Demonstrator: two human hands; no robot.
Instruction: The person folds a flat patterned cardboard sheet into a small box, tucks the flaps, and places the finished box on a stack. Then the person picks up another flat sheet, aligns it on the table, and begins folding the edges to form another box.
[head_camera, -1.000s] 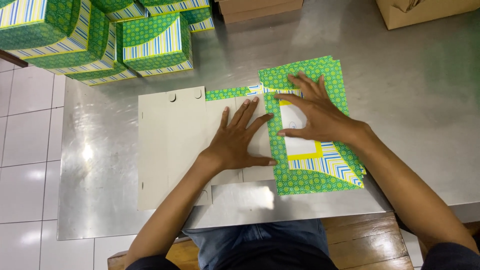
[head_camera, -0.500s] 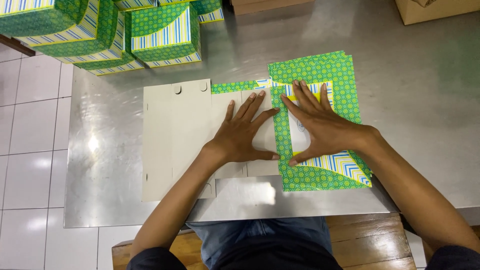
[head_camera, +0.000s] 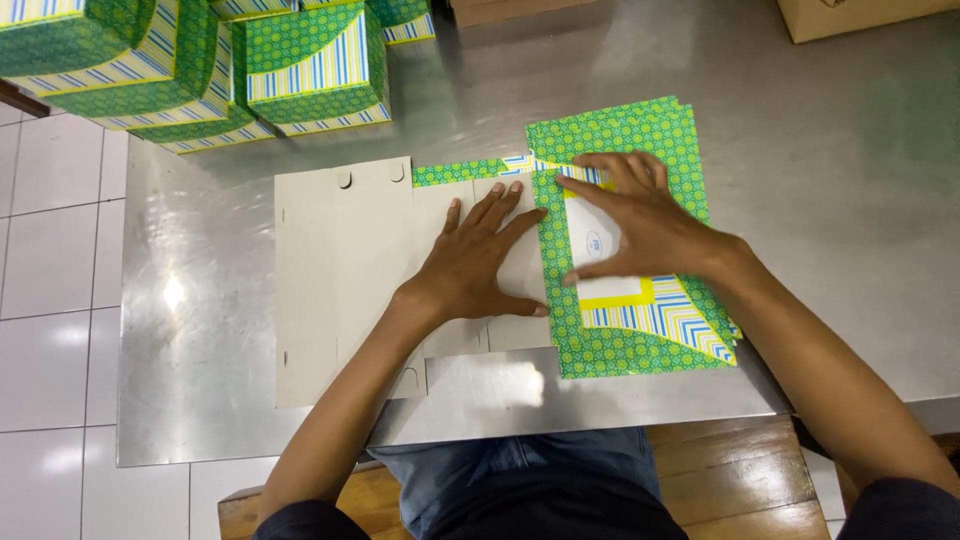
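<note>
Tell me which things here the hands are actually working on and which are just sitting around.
In hand:
- left hand, flat on the grey inner side of the flat carton blank
- right hand, pressing its folded green patterned panel

Lying about:
- finished green boxes, top left
- brown cartons, far edge
- metal table

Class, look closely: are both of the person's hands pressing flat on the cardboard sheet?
Yes, the left hand and right hand lie flat on the cardboard sheet.

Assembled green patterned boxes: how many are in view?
4 at least, all at the table's far left: one at the corner, one beside it, one nearest the flat sheet, one behind, cut off. More may lie out of frame.
</note>
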